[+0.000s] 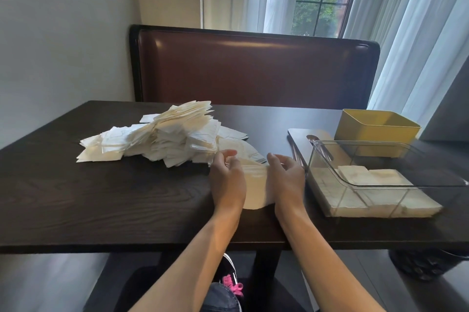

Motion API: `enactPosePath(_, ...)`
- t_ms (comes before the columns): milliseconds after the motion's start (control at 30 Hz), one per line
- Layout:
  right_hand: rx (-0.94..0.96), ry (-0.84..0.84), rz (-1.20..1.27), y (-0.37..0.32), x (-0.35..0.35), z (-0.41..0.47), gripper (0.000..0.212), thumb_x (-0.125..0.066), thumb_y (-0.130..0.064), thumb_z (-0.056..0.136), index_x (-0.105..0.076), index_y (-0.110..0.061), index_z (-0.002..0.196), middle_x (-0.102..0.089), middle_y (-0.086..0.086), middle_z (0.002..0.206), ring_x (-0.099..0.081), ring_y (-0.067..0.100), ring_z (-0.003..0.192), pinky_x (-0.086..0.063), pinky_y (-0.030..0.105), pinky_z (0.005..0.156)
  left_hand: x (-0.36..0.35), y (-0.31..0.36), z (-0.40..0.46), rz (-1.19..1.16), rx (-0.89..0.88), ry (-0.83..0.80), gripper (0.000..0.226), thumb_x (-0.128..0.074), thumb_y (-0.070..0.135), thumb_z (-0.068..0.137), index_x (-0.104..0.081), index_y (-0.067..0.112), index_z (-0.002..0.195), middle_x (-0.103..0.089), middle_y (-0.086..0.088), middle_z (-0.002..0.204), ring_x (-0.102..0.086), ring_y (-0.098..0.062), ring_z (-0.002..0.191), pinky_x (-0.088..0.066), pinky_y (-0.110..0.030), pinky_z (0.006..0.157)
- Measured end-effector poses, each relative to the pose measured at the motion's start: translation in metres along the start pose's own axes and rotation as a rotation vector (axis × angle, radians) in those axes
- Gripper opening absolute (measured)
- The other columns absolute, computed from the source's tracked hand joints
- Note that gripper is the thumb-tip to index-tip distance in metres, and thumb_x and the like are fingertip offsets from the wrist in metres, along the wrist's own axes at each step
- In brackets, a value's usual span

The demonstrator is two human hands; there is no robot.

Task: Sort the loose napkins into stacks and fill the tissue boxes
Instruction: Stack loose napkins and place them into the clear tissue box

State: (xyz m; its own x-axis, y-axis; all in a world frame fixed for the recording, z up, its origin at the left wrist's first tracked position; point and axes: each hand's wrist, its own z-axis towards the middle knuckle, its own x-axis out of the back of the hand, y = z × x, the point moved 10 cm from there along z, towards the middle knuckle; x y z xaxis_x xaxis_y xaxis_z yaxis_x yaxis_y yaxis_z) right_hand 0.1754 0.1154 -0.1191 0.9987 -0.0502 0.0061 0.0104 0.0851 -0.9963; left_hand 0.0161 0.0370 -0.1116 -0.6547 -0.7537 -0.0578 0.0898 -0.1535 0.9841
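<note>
Left hand [226, 179]: fingers curled against the left edge of a small napkin stack [255, 191], gripping it.
Right hand [286, 177]: presses the stack's right edge; the fingertips appear curled round it, though partly hidden.
Loose napkins [165, 139]: heaped on the dark worktop [101, 197], just left of the hands.
Clear tissue box [380, 179]: right of the hands, holding flat napkins.
Yellow box [375, 131]: behind it.

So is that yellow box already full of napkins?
No: the yellow box shows only bare inner walls, while flat napkins lie in the clear box in front.
</note>
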Motion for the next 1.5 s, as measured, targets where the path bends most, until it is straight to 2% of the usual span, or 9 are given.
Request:
enactPosePath(267,0.070,0.130,0.052,-0.021,0.017,0.000,0.029,-0.055,-0.030,0.099,-0.066,-0.017,0.074,-0.063,-0.011,0.071,-0.055,-0.002,0.066,-0.041,0.019,0.062,-0.021,0.015,-0.019,0.053,-0.124,-0.194,0.017,-0.056,0.030,0.101,-0.066,0.016,0.098,-0.066,0.011,0.090,-0.059,0.007,0.083,-0.038,-0.005,0.067)
enactPosePath(467,0.024,0.142,0.100,-0.024,0.024,0.004,0.032,-0.051,-0.036,0.100,-0.065,-0.018,0.078,-0.062,-0.006,0.076,-0.057,0.007,0.075,-0.046,0.027,0.069,-0.026,0.019,-0.033,0.257,-0.250,-0.505,0.043,-0.077,0.020,0.087,-0.056,0.023,0.125,-0.067,0.001,0.101,-0.062,0.010,0.080,-0.048,-0.009,0.066)
enactPosePath(567,-0.059,-0.061,0.073,-0.021,0.010,0.000,0.037,-0.045,-0.041,0.102,-0.068,-0.014,0.091,-0.060,-0.004,0.081,-0.056,0.009,0.076,-0.044,0.025,0.066,-0.009,0.013,-0.013,0.328,-0.249,-0.405,0.042,-0.080,0.021,0.085,-0.061,0.026,0.122,-0.071,-0.012,0.092,-0.069,-0.018,0.080,-0.058,-0.036,0.075)
enactPosePath(700,0.009,-0.304,-0.036,-0.020,-0.009,-0.013,0.013,-0.051,-0.035,0.100,-0.063,-0.030,0.096,-0.063,-0.013,0.096,-0.058,0.001,0.089,-0.046,0.022,0.075,0.003,0.016,0.000,0.293,-0.242,-0.337,0.038,-0.079,0.012,0.085,-0.062,0.019,0.118,-0.071,0.001,0.098,-0.068,-0.005,0.086,-0.048,-0.008,0.074)
enactPosePath(900,-0.019,-0.205,0.080,-0.006,-0.004,-0.014,0.024,-0.052,-0.026,0.100,-0.056,-0.022,0.123,-0.061,-0.010,0.109,-0.056,-0.004,0.091,-0.042,0.014,0.071,-0.007,0.006,-0.007,0.168,-0.089,-0.336,0.033,-0.063,0.016,0.095,-0.052,0.024,0.124,-0.055,0.020,0.105,-0.053,0.013,0.091,-0.040,-0.005,0.071)
enactPosePath(1033,0.023,-0.177,0.095,-0.009,-0.014,-0.012,0.033,-0.053,-0.035,0.099,-0.052,-0.025,0.130,-0.056,-0.011,0.118,-0.052,-0.005,0.099,-0.042,0.015,0.081,-0.007,0.000,-0.003,-0.086,0.037,-0.164,0.026,-0.055,0.035,0.100,-0.060,0.019,0.119,-0.062,0.009,0.112,-0.053,0.005,0.098,-0.037,-0.015,0.073)
enactPosePath(1133,-0.021,-0.128,0.079,-0.003,-0.016,-0.009,0.033,-0.051,-0.036,0.100,-0.053,-0.022,0.130,-0.061,-0.004,0.120,-0.058,0.010,0.109,-0.049,0.033,0.098,0.000,-0.004,0.003,-0.091,0.056,-0.007,0.018,-0.057,0.027,0.099,-0.064,0.015,0.111,-0.065,0.001,0.107,-0.059,-0.007,0.095,-0.039,-0.016,0.067)
enactPosePath(1367,-0.034,-0.166,0.068,-0.003,-0.018,-0.010,0.030,-0.044,-0.024,0.103,-0.063,-0.025,0.080,-0.068,-0.016,0.078,-0.062,-0.006,0.074,-0.047,0.016,0.068,-0.006,-0.001,0.001,-0.102,0.040,-0.044,0.020,-0.050,0.025,0.102,-0.059,0.018,0.118,-0.063,0.008,0.107,-0.056,0.002,0.094,-0.040,-0.008,0.067)
enactPosePath(1500,-0.060,-0.149,0.068,-0.003,-0.017,-0.011,0.027,-0.043,-0.037,0.102,-0.066,-0.023,0.099,-0.070,-0.002,0.099,-0.066,0.012,0.093,-0.048,0.031,0.079,-0.006,-0.001,0.000,-0.104,0.037,-0.044,0.017,-0.053,0.028,0.101,-0.058,0.019,0.115,-0.061,0.012,0.102,-0.056,0.003,0.092,-0.039,-0.009,0.067)
